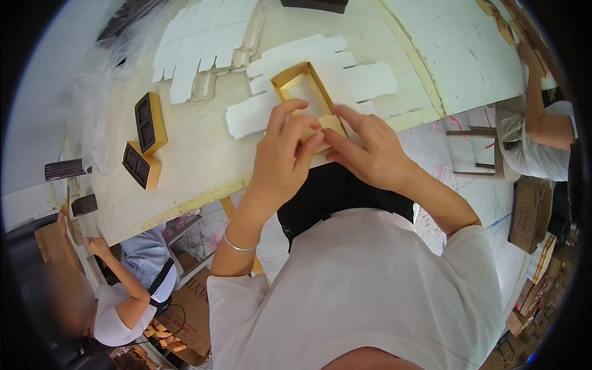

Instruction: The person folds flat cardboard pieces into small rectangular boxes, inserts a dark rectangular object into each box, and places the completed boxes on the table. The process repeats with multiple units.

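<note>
A small gold cardboard box (319,86) stands partly folded up on the table in front of me, its long walls upright and its inside pale. At its near end, my left hand (285,151) has thumb and fingers closed on the edge. My right hand (373,151) grips the same end from the right, with its forefinger along the side wall. Both sets of fingertips meet at a gold end flap (333,124) and hide part of it. Flat white die-cut cardboard blanks (370,81) lie beneath and around the box.
A stack of white blanks (200,34) lies farther left. Two gold boxes with dark compartmented inserts (150,123) sit at the left beside crumpled clear plastic (95,111). A dark tray (316,5) is at the far edge. Other people work at left and right; a stool (472,151) stands right.
</note>
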Tool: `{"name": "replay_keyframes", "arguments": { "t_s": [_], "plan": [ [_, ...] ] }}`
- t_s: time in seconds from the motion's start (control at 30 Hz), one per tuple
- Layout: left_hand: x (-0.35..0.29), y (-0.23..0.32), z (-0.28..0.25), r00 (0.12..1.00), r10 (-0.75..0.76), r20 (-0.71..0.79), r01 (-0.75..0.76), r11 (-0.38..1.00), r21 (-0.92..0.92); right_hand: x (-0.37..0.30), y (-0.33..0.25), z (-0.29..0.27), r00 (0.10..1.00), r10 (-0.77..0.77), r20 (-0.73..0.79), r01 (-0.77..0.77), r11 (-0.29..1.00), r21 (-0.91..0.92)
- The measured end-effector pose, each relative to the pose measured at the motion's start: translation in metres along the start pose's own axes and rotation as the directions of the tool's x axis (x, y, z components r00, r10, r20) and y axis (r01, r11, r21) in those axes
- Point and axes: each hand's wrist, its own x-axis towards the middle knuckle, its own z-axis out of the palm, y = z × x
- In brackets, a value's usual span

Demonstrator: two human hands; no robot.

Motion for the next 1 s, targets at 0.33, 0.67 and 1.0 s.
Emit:
{"name": "replay_keyframes", "arguments": {
  "t_s": [0.33,0.67,1.0],
  "plan": [
    [-0.006,0.009,-0.01,0.965,-0.038,0.26,-0.067,0.922,0.381,0.033,0.008,-0.021,0.849,-0.029,0.528,-0.004,0.998,0.061],
    [0.062,-0.002,-0.05,0.94,-0.176,0.292,0.118,0.971,0.206,0.042,0.056,-0.056,0.887,-0.185,0.423,0.163,0.983,0.088],
    [0.074,-0.024,-0.045,0.891,-0.129,0.435,-0.056,0.92,0.389,0.035,0.065,-0.041,0.931,-0.123,0.343,-0.036,0.906,0.422]
  ]
}}
